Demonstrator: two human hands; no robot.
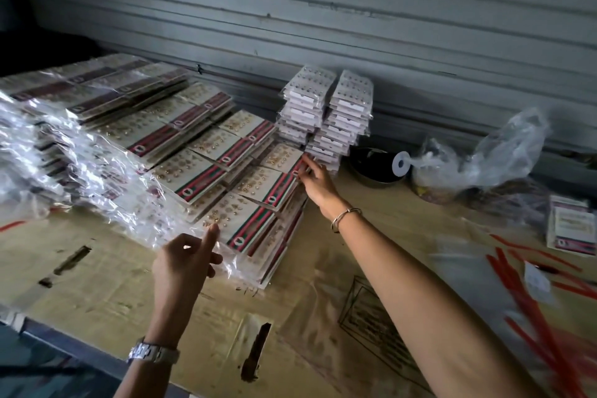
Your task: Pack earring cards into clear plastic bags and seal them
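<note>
Stacks of earring cards [200,168] with red and green stripes lie fanned across the table's left half. My right hand [315,182] reaches far forward, its fingertips pinching the striped edge of a card [284,157] at the far end of the rows. My left hand [185,263] hovers at the near edge of the stacks, fingers apart, index finger raised, touching loose clear plastic bags [97,191] draped over the cards. Whether it grips the plastic is unclear. Two tall piles of bagged white cards [326,116] stand just behind my right hand.
Brown cardboard [323,284] covers the table. A black tape roll [378,165] and a crumpled plastic bag of small items [484,155] sit at the back right. Red strips [533,300] and a small card pile [571,229] lie at the right. A shutter wall [355,26] stands behind.
</note>
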